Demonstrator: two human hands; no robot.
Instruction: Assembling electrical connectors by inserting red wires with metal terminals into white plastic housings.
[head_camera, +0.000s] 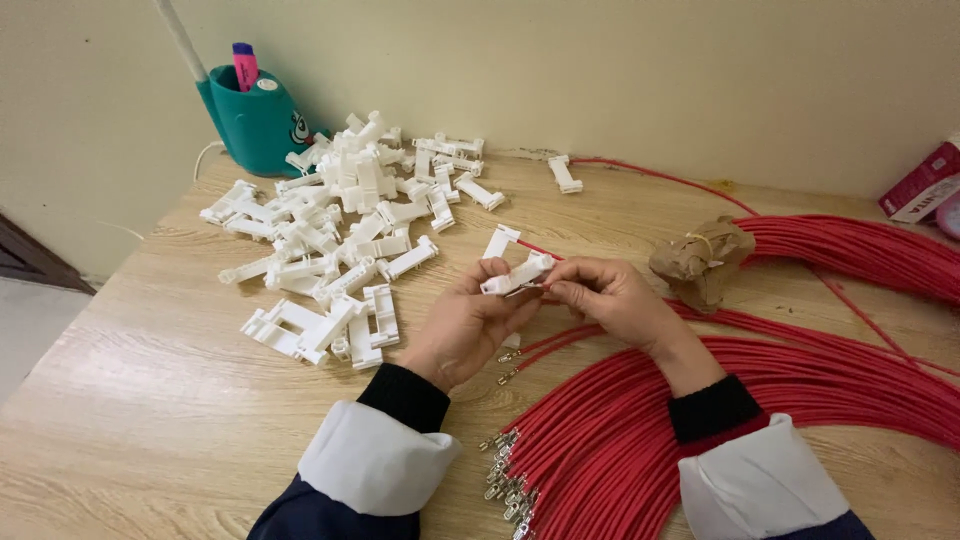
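Matt wood-grain table (150, 400); smooth white plastic clips (340, 210); glossy red-sheathed wires (800, 380) with metal tips (505, 480); crumpled brown paper (700, 260) far right.

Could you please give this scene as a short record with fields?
left hand: holds a white plastic connector
right hand: pinches a red wire at the connector's end
wire bundle: red, metal terminals at the near ends, lying on the wooden table
connector pile: white pieces, left of the hands
teal holder: at the wall, behind the pile
brown paper wrap: around the wires, right of the hands
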